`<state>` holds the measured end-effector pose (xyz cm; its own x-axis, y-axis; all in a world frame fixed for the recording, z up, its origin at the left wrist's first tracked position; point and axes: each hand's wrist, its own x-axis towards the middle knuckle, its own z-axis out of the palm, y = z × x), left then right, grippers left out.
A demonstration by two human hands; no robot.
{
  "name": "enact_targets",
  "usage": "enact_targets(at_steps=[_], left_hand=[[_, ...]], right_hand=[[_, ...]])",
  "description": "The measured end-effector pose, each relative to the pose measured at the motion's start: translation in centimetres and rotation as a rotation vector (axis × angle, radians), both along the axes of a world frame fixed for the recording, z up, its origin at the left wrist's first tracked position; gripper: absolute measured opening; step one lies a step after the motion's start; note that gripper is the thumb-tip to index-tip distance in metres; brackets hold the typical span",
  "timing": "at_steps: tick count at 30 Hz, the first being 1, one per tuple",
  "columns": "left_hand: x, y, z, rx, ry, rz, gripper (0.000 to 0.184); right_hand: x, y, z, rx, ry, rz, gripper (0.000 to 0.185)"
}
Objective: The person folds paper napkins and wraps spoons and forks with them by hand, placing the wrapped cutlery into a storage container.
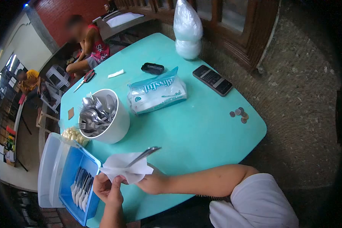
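Observation:
Just above the near edge of the table, my left hand (pixel 109 190) pinches a white paper napkin (pixel 117 162) between thumb and fingers. My right hand (pixel 154 183) is closed on the napkin's other side, its fingers partly hidden by the paper. Metal cutlery (pixel 141 156) lies slantwise in the napkin with one end sticking out; its kind is covered. Left of my hands, a blue plastic box (pixel 92 159) contains several napkin-wrapped cutlery sets (pixel 81 190). Beyond my left hand stands a white bucket (pixel 121 127) full of loose spoons and forks (pixel 95 116).
A Blissful tissue pack (pixel 157 92), black tray (pixel 152 68), scissors (pixel 88 77), phone (pixel 212 80), coins (pixel 239 113) and a plastic-wrapped white bundle (pixel 188 32) are on the turquoise table (pixel 178 140). A clear lid (pixel 49 174) adjoins the box. Two people sit farther back.

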<state>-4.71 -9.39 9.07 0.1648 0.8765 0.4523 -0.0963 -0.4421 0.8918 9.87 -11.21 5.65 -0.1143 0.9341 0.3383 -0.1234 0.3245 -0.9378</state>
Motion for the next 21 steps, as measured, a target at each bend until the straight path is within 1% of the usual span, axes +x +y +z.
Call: enact_targets(at_steps=[3, 6, 9, 10, 12, 14, 15, 18, 20, 21], left_hand=[[-0.5, 0.6, -0.3, -0.015, 0.004, 0.029, 0.017], [-1.0, 1.0, -0.6, 0.01, 0.024, 0.056, 0.017], [-1.3, 1.5, -1.2, 0.041, 0.011, 0.097, 0.017], [-1.6, 1.7, -1.3, 0.051, 0.002, 0.115, 0.016], [-2.2, 2.3, -1.0, 0.065, 0.015, 0.184, 0.015], [-2.4, 2.8, -0.5, 0.041, 0.019, 0.252, 0.014], [-2.6, 3.0, -0.5, 0.006, 0.002, 0.236, 0.015], [-2.6, 3.2, -0.7, -0.106, -0.038, 0.179, 0.016], [-1.8, 3.0, -1.0, -0.2, -0.048, 0.137, 0.016], [-1.5, 3.0, -1.5, -0.194, -0.016, 0.133, 0.015]], right_hand=[[0.3, 1.1, 0.3, -0.185, 0.012, 0.047, 0.022], [2.0, 1.8, 1.4, -0.284, -0.01, 0.223, 0.029], [1.2, 3.0, -0.9, -0.32, 0.22, 0.214, 0.033], [2.1, 3.2, 0.6, -0.405, 0.188, 0.198, 0.036], [3.3, 3.8, 1.5, -0.484, 0.344, 0.02, 0.036], [5.5, 5.1, 2.4, -0.378, 0.358, -0.125, 0.034], [6.0, 5.5, 2.4, -0.324, 0.364, -0.2, 0.033], [4.8, 5.1, 0.9, 0.085, 0.174, -0.252, 0.019], [3.8, 3.1, 1.9, 0.379, -0.244, -0.203, 0.014], [3.2, 2.0, 2.2, 0.516, -0.452, -0.171, 0.012]])
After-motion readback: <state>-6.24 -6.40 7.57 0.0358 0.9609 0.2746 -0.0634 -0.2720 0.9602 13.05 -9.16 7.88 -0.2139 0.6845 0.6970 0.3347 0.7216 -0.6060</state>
